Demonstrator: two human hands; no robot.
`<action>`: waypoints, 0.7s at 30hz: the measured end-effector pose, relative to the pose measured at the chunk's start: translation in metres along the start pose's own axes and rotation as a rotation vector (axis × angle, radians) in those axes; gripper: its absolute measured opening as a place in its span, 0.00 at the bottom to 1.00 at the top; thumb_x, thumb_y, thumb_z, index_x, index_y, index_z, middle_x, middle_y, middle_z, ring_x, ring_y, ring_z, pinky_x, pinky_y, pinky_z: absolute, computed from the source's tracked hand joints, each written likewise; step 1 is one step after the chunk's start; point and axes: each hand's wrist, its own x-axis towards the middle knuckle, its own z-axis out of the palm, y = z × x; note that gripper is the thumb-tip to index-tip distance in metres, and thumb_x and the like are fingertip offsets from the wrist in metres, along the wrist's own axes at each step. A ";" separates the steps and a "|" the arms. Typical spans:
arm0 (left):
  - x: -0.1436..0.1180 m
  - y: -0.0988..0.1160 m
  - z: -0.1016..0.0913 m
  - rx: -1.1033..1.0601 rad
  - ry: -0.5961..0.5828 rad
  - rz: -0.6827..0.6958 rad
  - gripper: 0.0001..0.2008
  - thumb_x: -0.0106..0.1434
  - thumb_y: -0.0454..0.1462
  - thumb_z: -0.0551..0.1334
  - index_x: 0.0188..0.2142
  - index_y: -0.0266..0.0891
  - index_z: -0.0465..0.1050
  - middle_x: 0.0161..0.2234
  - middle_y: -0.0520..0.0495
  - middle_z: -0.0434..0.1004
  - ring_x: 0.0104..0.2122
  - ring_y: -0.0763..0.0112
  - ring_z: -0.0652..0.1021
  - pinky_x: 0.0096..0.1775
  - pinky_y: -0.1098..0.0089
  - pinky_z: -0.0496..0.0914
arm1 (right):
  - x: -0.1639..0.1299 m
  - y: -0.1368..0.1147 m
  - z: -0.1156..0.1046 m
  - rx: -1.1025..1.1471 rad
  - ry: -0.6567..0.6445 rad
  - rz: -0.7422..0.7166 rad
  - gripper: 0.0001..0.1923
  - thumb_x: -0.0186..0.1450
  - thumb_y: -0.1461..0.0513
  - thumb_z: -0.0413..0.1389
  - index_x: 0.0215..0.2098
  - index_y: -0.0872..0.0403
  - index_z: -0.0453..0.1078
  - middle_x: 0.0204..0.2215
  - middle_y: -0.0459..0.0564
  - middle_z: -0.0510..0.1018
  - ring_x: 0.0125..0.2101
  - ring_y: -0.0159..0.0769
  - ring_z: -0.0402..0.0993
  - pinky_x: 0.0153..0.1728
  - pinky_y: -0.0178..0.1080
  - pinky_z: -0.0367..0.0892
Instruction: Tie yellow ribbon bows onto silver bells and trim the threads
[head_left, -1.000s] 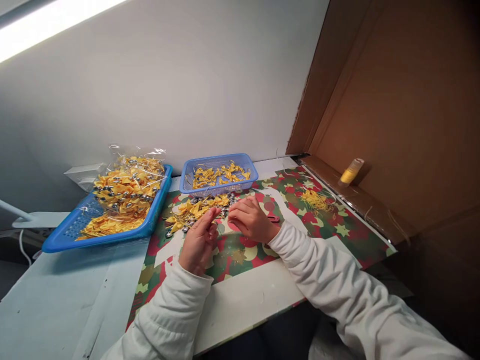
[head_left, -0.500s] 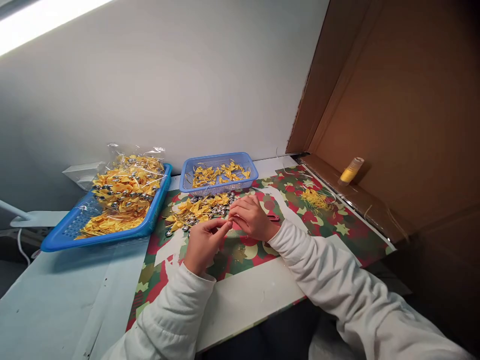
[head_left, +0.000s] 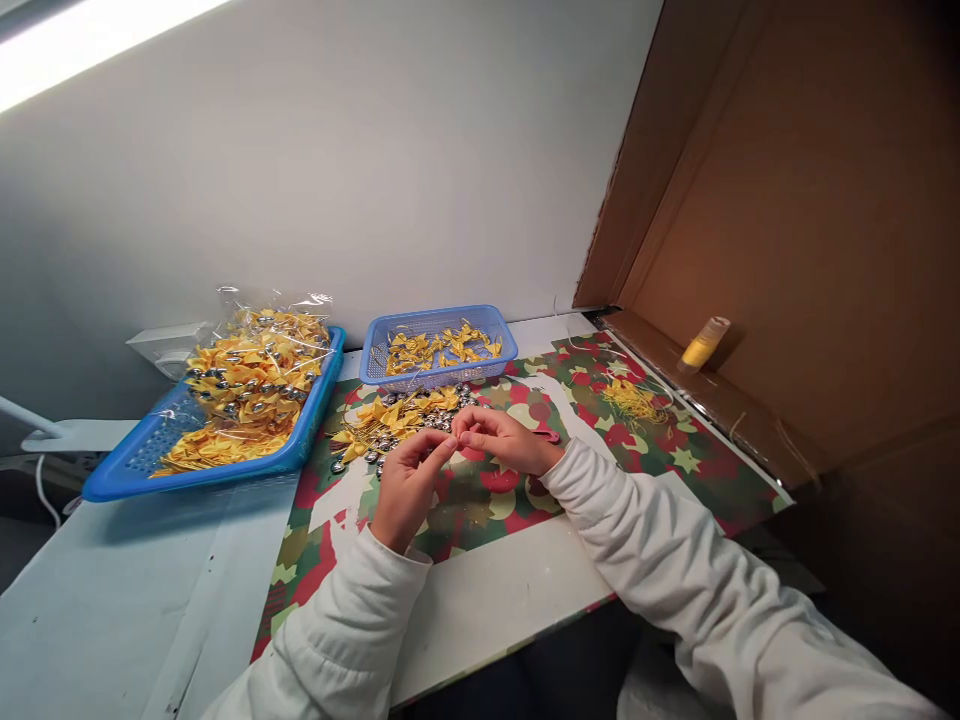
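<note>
Head view, frame centre: left hand and right hand meet fingertip to fingertip, fingers pinched on something too small to identify, just below the bow-and-bell pile. Probably light, floppy; pinch near its middle.

A loose pile of yellow bows and silver bells lies just beyond the fingertips, touching the mat.
</note>
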 end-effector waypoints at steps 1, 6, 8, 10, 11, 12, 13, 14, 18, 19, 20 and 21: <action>0.000 -0.001 0.000 0.003 0.006 0.002 0.09 0.54 0.42 0.65 0.23 0.41 0.77 0.22 0.50 0.74 0.25 0.69 0.71 0.30 0.70 0.65 | 0.000 0.000 0.000 0.005 -0.004 0.001 0.19 0.62 0.46 0.57 0.32 0.54 0.64 0.30 0.44 0.67 0.27 0.28 0.62 0.29 0.33 0.63; -0.001 -0.006 -0.001 0.025 0.041 0.052 0.08 0.55 0.41 0.65 0.23 0.41 0.76 0.26 0.50 0.74 0.31 0.65 0.73 0.37 0.67 0.66 | -0.002 -0.002 -0.001 -0.090 0.017 -0.042 0.17 0.60 0.50 0.60 0.31 0.55 0.65 0.35 0.47 0.67 0.34 0.30 0.66 0.37 0.35 0.65; 0.001 -0.006 -0.002 0.033 0.055 0.085 0.07 0.55 0.40 0.65 0.22 0.42 0.76 0.31 0.49 0.75 0.36 0.64 0.73 0.43 0.66 0.66 | -0.002 -0.003 0.000 -0.153 0.028 -0.088 0.16 0.61 0.52 0.60 0.29 0.55 0.65 0.35 0.48 0.68 0.37 0.32 0.67 0.42 0.38 0.66; 0.002 -0.006 -0.003 0.040 0.066 0.106 0.08 0.55 0.39 0.65 0.22 0.42 0.75 0.33 0.48 0.74 0.39 0.63 0.73 0.47 0.65 0.64 | -0.002 -0.002 0.001 -0.192 0.055 -0.105 0.15 0.60 0.53 0.61 0.28 0.55 0.66 0.34 0.48 0.70 0.38 0.33 0.69 0.44 0.40 0.66; 0.003 -0.005 -0.003 0.043 0.072 0.112 0.08 0.55 0.39 0.64 0.22 0.42 0.75 0.33 0.48 0.74 0.39 0.63 0.73 0.47 0.65 0.64 | -0.002 -0.002 0.002 -0.197 0.086 -0.093 0.14 0.60 0.53 0.61 0.29 0.55 0.67 0.33 0.47 0.71 0.37 0.33 0.69 0.43 0.40 0.66; 0.003 -0.005 -0.003 0.046 0.077 0.116 0.08 0.55 0.39 0.64 0.22 0.42 0.75 0.33 0.48 0.74 0.39 0.63 0.72 0.47 0.65 0.65 | -0.002 -0.001 0.002 -0.194 0.126 -0.076 0.14 0.59 0.53 0.62 0.29 0.55 0.67 0.32 0.47 0.72 0.36 0.33 0.70 0.42 0.40 0.66; 0.003 -0.005 -0.002 0.049 0.080 0.120 0.08 0.56 0.40 0.64 0.22 0.42 0.74 0.33 0.48 0.73 0.39 0.63 0.72 0.46 0.65 0.65 | -0.002 0.000 0.003 -0.187 0.169 -0.058 0.15 0.58 0.52 0.62 0.30 0.55 0.68 0.31 0.46 0.72 0.35 0.33 0.70 0.41 0.40 0.67; 0.003 -0.005 -0.002 0.052 0.083 0.124 0.08 0.56 0.40 0.64 0.22 0.42 0.74 0.32 0.48 0.73 0.39 0.63 0.72 0.46 0.65 0.65 | -0.003 0.001 0.003 -0.177 0.206 -0.042 0.16 0.57 0.52 0.64 0.32 0.55 0.68 0.31 0.46 0.73 0.35 0.33 0.71 0.41 0.39 0.67; 0.003 -0.006 -0.001 0.076 0.083 0.140 0.08 0.57 0.40 0.63 0.23 0.42 0.73 0.31 0.48 0.73 0.38 0.63 0.73 0.44 0.65 0.66 | -0.002 0.005 0.006 -0.130 0.226 0.019 0.18 0.54 0.51 0.65 0.35 0.55 0.71 0.32 0.47 0.75 0.32 0.32 0.71 0.35 0.37 0.68; 0.003 -0.006 -0.001 0.086 0.083 0.145 0.09 0.57 0.41 0.63 0.23 0.42 0.73 0.31 0.48 0.73 0.38 0.63 0.73 0.44 0.65 0.66 | -0.002 0.005 0.007 -0.121 0.221 0.041 0.18 0.55 0.51 0.65 0.34 0.55 0.72 0.31 0.47 0.75 0.30 0.31 0.71 0.33 0.36 0.68; 0.003 -0.006 -0.001 0.098 0.085 0.151 0.09 0.57 0.41 0.62 0.22 0.42 0.73 0.31 0.48 0.73 0.37 0.63 0.73 0.44 0.65 0.66 | -0.002 0.005 0.008 -0.119 0.220 0.058 0.17 0.56 0.50 0.64 0.31 0.56 0.72 0.29 0.47 0.75 0.28 0.30 0.70 0.31 0.35 0.68; 0.003 -0.006 -0.001 0.113 0.089 0.157 0.09 0.57 0.41 0.62 0.22 0.42 0.72 0.31 0.48 0.73 0.37 0.63 0.73 0.43 0.65 0.66 | -0.002 0.005 0.009 -0.128 0.229 0.061 0.17 0.56 0.50 0.63 0.29 0.56 0.72 0.27 0.46 0.75 0.27 0.30 0.70 0.30 0.35 0.68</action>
